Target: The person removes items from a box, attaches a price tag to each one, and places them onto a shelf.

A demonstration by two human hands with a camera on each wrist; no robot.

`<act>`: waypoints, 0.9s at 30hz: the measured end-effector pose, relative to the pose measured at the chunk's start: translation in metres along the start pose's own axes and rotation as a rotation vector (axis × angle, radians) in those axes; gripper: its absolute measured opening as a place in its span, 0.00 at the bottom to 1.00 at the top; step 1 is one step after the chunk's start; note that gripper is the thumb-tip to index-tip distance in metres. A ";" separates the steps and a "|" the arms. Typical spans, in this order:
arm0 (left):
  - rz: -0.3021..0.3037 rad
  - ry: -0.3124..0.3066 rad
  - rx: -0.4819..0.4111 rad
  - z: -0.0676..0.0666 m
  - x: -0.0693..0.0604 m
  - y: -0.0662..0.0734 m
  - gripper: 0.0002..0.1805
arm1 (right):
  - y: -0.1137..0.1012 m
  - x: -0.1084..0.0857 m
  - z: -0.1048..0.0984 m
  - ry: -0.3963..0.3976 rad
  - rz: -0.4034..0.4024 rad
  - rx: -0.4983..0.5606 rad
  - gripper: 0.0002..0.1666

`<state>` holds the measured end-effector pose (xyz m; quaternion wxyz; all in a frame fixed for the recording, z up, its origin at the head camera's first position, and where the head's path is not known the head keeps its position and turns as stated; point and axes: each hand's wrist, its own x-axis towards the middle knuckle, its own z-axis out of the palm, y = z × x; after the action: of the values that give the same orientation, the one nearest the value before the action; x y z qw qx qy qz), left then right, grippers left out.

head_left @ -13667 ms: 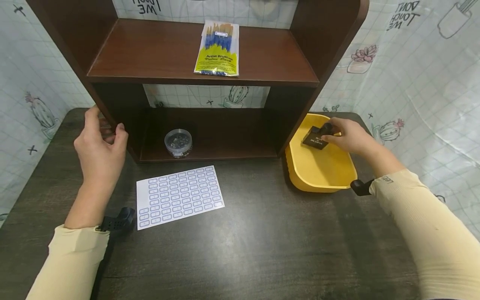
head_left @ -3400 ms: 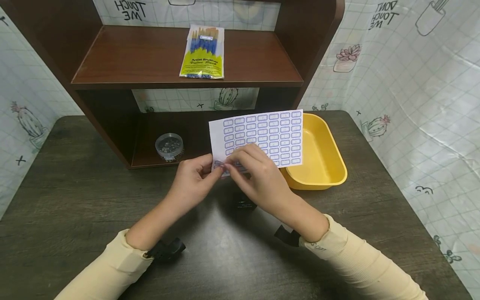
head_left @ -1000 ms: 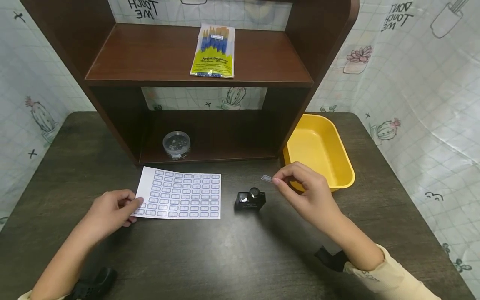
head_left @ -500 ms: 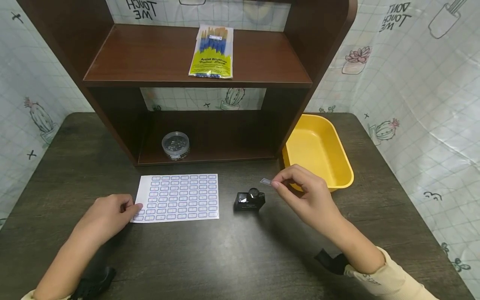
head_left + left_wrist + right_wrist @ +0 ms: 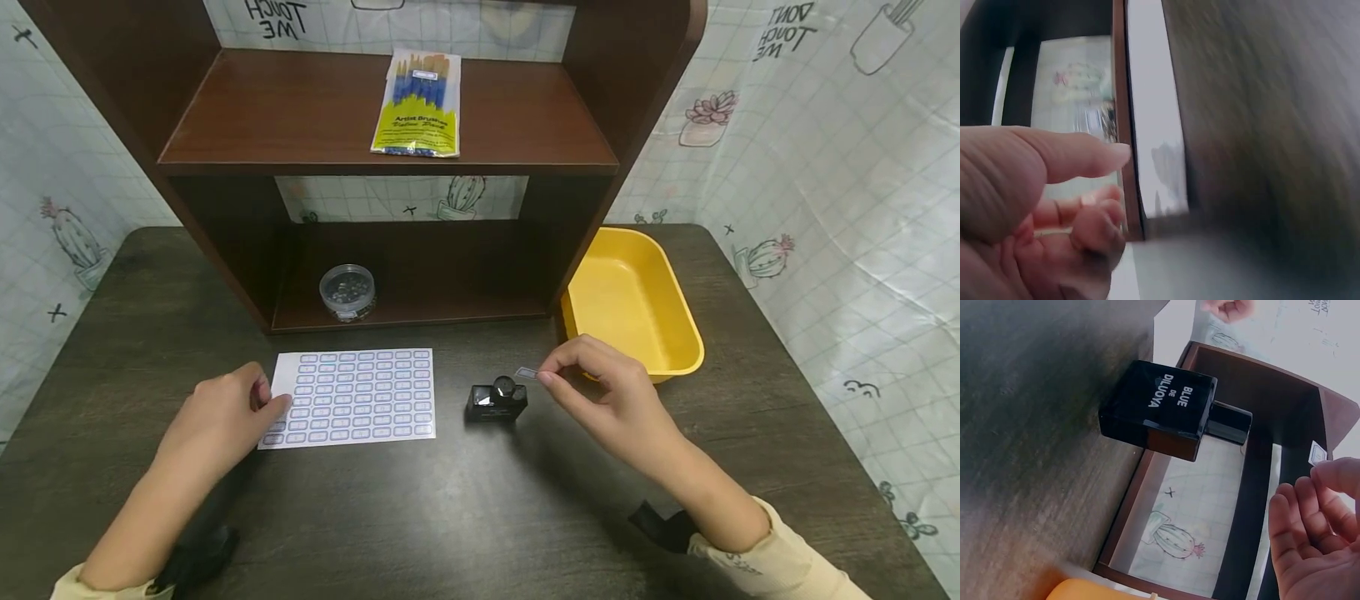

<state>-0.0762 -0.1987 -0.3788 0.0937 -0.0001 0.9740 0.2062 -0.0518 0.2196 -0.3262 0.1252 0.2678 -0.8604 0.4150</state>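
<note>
My right hand [image 5: 611,396] pinches a small white label sticker [image 5: 527,373] between thumb and forefinger. The sticker juts out to the left, just right of the round cap of a black perfume bottle [image 5: 495,406]. This bottle stands upright on the table; its white lettering [image 5: 1171,392] shows in the right wrist view. Left of it, a white sheet of blue-bordered stickers [image 5: 360,396] lies flat. My left hand [image 5: 217,425] is over the sheet's left edge. In the left wrist view its thumb [image 5: 1085,156] and curled fingertips are apart, with nothing between them.
A dark brown shelf unit [image 5: 390,169] stands behind the work area. It holds a pack of artist brushes [image 5: 418,108] above and a round clear jar [image 5: 347,292] below, both bearing labels. A yellow tub [image 5: 637,300] stands at the right.
The bottle went from my right hand at the tub to the table. Both hands worked at the sheet's corner; the left laid it down and released it. The right brought the sticker nearer the bottle.
</note>
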 end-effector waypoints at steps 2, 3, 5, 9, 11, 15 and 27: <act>0.063 0.031 -0.042 0.001 0.001 0.009 0.12 | 0.000 -0.002 0.001 -0.015 0.005 0.001 0.14; 0.095 0.045 -0.063 0.001 0.002 0.015 0.11 | 0.000 -0.003 0.002 -0.021 0.010 0.001 0.14; 0.164 0.059 -0.106 0.002 0.003 0.025 0.10 | 0.001 -0.005 0.003 -0.032 0.018 0.003 0.13; 0.301 0.053 -0.173 0.007 0.006 0.047 0.08 | 0.003 -0.008 0.006 -0.054 0.032 0.013 0.12; 0.376 0.041 -0.204 0.011 0.008 0.057 0.09 | 0.003 -0.010 0.008 -0.060 0.038 0.016 0.12; 0.510 -0.011 -0.257 0.021 0.012 0.073 0.12 | 0.005 -0.017 0.013 -0.063 0.038 0.017 0.12; 0.673 -0.161 -0.300 0.049 0.011 0.127 0.27 | 0.009 -0.031 0.030 -0.090 0.058 0.007 0.13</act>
<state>-0.0831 -0.0621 -0.3736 0.0957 0.3225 0.8680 0.3653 -0.0310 0.2119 -0.3638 0.0733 0.2617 -0.8711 0.4090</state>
